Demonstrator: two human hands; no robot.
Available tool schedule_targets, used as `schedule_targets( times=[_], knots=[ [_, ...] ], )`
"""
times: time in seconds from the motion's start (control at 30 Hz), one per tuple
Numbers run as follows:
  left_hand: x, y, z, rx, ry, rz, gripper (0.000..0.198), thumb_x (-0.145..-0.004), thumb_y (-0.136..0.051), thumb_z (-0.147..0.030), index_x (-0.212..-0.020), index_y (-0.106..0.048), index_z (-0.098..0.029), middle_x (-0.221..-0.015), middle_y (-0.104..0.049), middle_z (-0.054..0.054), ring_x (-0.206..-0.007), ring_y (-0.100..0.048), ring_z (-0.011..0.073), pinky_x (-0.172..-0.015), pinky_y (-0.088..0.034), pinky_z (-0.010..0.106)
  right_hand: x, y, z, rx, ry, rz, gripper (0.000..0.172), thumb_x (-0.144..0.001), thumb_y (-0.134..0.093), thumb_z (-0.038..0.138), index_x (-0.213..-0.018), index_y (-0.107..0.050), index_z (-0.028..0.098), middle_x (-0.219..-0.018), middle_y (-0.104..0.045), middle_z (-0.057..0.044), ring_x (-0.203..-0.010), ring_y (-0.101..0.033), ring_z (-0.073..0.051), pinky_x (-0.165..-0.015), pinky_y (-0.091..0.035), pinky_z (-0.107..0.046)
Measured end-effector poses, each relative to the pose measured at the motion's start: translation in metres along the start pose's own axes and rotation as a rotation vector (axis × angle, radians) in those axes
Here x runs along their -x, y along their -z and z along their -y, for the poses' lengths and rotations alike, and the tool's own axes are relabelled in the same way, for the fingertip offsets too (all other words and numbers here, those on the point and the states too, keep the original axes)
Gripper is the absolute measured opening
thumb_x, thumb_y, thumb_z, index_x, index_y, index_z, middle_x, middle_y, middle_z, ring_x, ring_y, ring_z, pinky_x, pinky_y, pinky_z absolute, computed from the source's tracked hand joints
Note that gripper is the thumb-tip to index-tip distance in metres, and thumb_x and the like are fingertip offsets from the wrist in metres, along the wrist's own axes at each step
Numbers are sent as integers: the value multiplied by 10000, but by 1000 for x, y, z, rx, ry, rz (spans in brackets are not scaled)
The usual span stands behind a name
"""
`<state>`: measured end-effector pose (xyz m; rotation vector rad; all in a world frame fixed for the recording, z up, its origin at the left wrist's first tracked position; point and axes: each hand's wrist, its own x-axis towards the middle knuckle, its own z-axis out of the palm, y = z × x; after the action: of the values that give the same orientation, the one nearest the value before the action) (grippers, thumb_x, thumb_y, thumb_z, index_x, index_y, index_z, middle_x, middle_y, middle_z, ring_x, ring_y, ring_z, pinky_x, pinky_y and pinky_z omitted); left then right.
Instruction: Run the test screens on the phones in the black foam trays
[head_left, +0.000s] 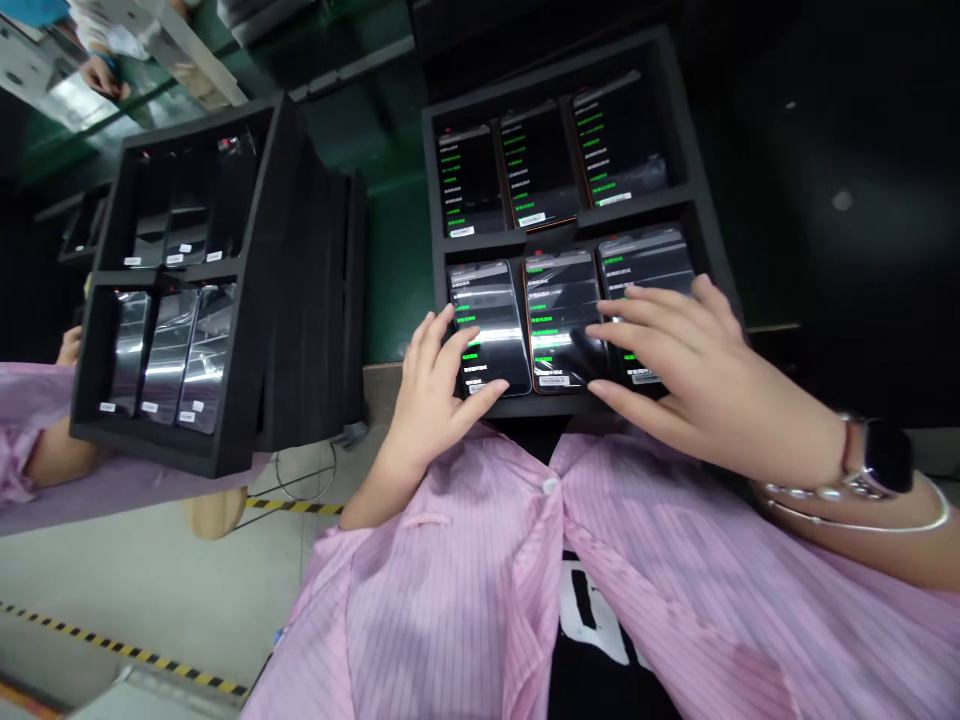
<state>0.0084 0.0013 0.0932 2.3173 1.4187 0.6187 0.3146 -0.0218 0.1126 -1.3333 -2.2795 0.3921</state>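
A black foam tray (705, 205) in front of me holds two rows of three phones, their screens lit with green text. My left hand (435, 390) rests open on the near-left phone (487, 320), fingers on its left edge and thumb by its lower corner. My right hand (697, 370) lies spread and open over the near-right phone (645, 265), its fingertips reaching the near-middle phone (559, 310). A dark watch and bracelets (877, 470) sit on my right wrist. The far row of phones (540, 170) is untouched.
A second black foam tray (247, 300) at the left holds several phones with dark, glossy screens, leaning against a stack of black foam. Another person's pink sleeve and arm (37, 440) show at the far left. Floor with yellow-black tape (292, 506) lies below.
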Motion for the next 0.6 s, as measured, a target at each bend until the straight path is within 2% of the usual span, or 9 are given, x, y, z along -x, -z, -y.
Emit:
schedule_targets(
  times=[0.13,0.33,0.47,0.53,0.6],
  knots=[
    [9,-1,0,-6,18,12,574,-1014,-607,-672,-1415,-585,-262,-1741,-400,165,-1646,-336,399,-1311,-345,634,11,-8,1,24,-37,40,369,-1072,-524,413,-1395,-654,294,-1476,-596,-156,-1422,-538,-440,-1256,-261,-815],
    [15,-2,2,9,8,22,617,-1018,-618,-646,-1472,-522,-240,-1719,-425,198,-1596,-437,368,-1282,-403,587,19,-12,5,5,-9,62,373,-1073,-537,465,-1350,-677,258,-1433,-580,-164,-1371,-560,-426,-1240,-327,-778],
    [15,0,2,11,16,42,597,-1027,-606,-636,-1474,-519,-251,-1728,-423,187,-1589,-453,360,-1274,-418,573,20,-12,5,22,-47,42,367,-1072,-531,463,-1367,-671,296,-1394,-605,-156,-1345,-575,-442,-1227,-324,-803],
    [13,2,3,-11,21,80,647,-1001,-601,-705,-1463,-550,-256,-1750,-393,178,-1611,-410,388,-1287,-390,604,18,-12,3,49,-80,50,402,-1070,-518,506,-1382,-672,304,-1427,-586,-171,-1364,-549,-487,-1215,-301,-841],
    [9,3,5,-43,17,130,829,-890,-630,-850,-1468,-575,-257,-1774,-351,177,-1640,-327,451,-1298,-339,669,14,-13,1,82,-88,63,471,-1065,-494,578,-1392,-676,293,-1456,-566,-189,-1369,-524,-536,-1190,-283,-880]
  ],
)
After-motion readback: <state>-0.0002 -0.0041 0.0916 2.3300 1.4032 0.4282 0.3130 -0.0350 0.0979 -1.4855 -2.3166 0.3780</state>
